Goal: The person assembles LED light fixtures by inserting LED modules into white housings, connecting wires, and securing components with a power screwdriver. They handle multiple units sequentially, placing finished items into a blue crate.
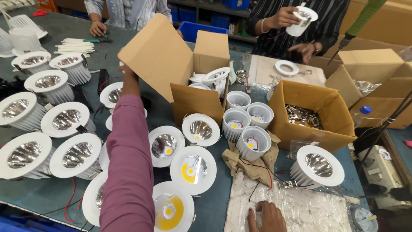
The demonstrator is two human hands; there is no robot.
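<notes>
My left hand (127, 74) reaches out at the end of my maroon sleeve (128, 163) and meets the big flap of the open cardboard box (159, 56); the flap hides my fingers, so I cannot tell whether they clasp it or only press against it. The box stands open on the tabletop (214, 202), tilted toward me, with several white round light housings (210, 79) lying inside it. My right hand (265, 218) rests low at the near edge, fingers curled loosely and flat on a sheet of clear plastic wrap (300, 210), grasping nothing that I can see.

Just in front of the box sit four white cups with small yellow discs (246, 124) in their bottoms, one of them on a crumpled brown cloth (249, 165) with red and black wires running over it. Around my left arm lie many finished downlights with silver reflectors (68, 154), face up, and a few with yellow centres (171, 210) nearest me. To the right stands a second open box holding small metal clips (302, 117), with a lone downlight (318, 165) just beside it.

Across the tabletop, another person's hand holds a white housing (302, 19), and a third person's hand (98, 28) rests near a bundle of white sticks (75, 46).
</notes>
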